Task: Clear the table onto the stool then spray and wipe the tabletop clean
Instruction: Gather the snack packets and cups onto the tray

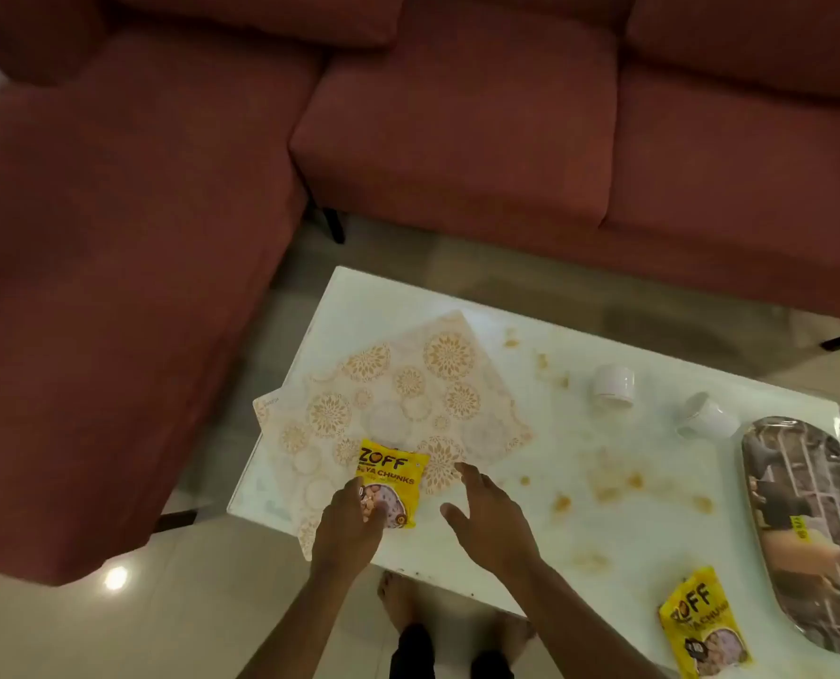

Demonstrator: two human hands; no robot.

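- Table [579, 531]: white top with brown stains across its middle, in front of a red sofa [457, 139].
- Left hand [346, 524] grips the near edge of a yellow packet [392, 475], fingers curled on it; its label reads "ZOFF" and "SOYA CHUNKS". The packet lies on a patterned mat [398, 399] at the table's left end.
- Right hand [489, 519] hovers just right of the packet, fingers spread apart, holding nothing.
- Second packet [704, 629], same brand, lies at the near right edge.
- Two white cups [614, 384] lie tipped over, far right.
- Steel tray [810, 531] sits at the right end.
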